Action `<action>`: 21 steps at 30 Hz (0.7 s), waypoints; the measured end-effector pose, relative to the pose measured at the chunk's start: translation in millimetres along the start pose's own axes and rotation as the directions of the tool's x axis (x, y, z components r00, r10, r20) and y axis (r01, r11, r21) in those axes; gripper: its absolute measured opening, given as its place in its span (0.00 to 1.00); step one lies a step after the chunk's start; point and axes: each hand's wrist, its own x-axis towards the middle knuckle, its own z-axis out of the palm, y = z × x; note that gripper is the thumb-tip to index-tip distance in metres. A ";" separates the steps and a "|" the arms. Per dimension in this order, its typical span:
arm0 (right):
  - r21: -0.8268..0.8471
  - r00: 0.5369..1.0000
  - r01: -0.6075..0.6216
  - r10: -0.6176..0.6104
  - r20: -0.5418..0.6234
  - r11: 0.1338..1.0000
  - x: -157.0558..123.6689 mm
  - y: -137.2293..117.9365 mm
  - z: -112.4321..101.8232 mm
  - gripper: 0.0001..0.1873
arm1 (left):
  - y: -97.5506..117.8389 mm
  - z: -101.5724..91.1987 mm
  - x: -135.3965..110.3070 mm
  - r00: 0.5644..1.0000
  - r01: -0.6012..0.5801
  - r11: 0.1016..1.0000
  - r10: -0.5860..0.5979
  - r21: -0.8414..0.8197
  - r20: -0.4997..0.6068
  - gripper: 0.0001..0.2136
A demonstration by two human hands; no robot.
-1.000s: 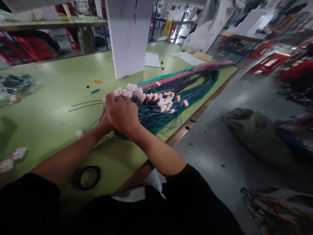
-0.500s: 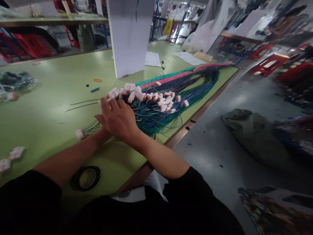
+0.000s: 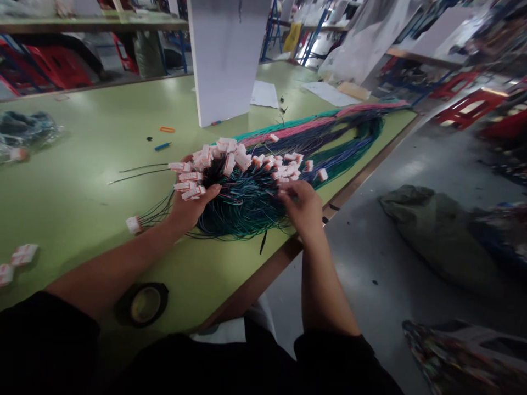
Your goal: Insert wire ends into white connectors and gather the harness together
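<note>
A thick bundle of green, blue and dark wires [image 3: 247, 214] with white connectors [image 3: 226, 145] on its ends lies across the table. My left hand [image 3: 189, 211] is wrapped round the bundle's left end, thumb on top of the wires, with several connectors sticking out over the fingers. At the right edge of the connector cluster is my right hand [image 3: 304, 207]. Its thumb and fingers are pinched together by the connectors and wires there; what lies between the fingertips is hidden. One connector on dark wires [image 3: 133, 224] rests left of my left hand.
A roll of black tape [image 3: 146, 304] lies near my left forearm. Beyond the bundle stand a white upright panel [image 3: 226, 66] and papers [image 3: 264, 94]. A blue tool [image 3: 162, 146] and an orange clip [image 3: 167, 129] lie on the green table [image 3: 94, 181]. Its edge [image 3: 354, 184] runs along the right.
My right hand has moved away from the left one, rightward across the bundle to the far connectors. The connectors over my left hand are now uncovered. The view has shifted slightly.
</note>
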 end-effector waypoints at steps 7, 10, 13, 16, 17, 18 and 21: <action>0.463 0.962 -0.262 0.264 0.063 0.847 -8.9 3.9 1.1 0.06 | -2.8 -4.3 1.4 0.999 -0.022 0.998 0.020 0.054 0.026 0.37; 0.508 0.959 -0.267 0.278 0.056 0.819 -7.8 4.5 2.3 0.05 | -5.7 -6.2 1.4 0.999 -0.035 0.997 0.033 0.062 0.030 0.36; 0.513 0.959 -0.263 0.278 0.049 0.817 -7.9 3.8 2.9 0.06 | -7.0 -7.4 1.6 0.999 -0.034 0.998 0.033 0.060 0.028 0.37; 0.508 0.961 -0.260 0.273 0.050 0.821 -8.3 3.4 3.2 0.06 | -5.2 -7.3 1.4 1.000 -0.010 0.997 0.008 0.075 0.023 0.38; 0.499 0.961 -0.262 0.272 0.053 0.826 -8.3 3.4 3.4 0.07 | -4.2 -7.0 1.2 1.000 -0.001 0.997 0.000 0.083 0.020 0.38; 0.488 0.961 -0.263 0.271 0.055 0.832 -8.2 3.5 3.6 0.07 | -3.2 -6.6 1.0 1.000 0.004 0.996 -0.006 0.089 0.016 0.38; 0.463 0.959 -0.272 0.277 0.058 0.844 -7.6 4.2 4.3 0.08 | -1.8 -6.1 0.5 1.000 0.002 0.996 -0.002 0.089 0.007 0.38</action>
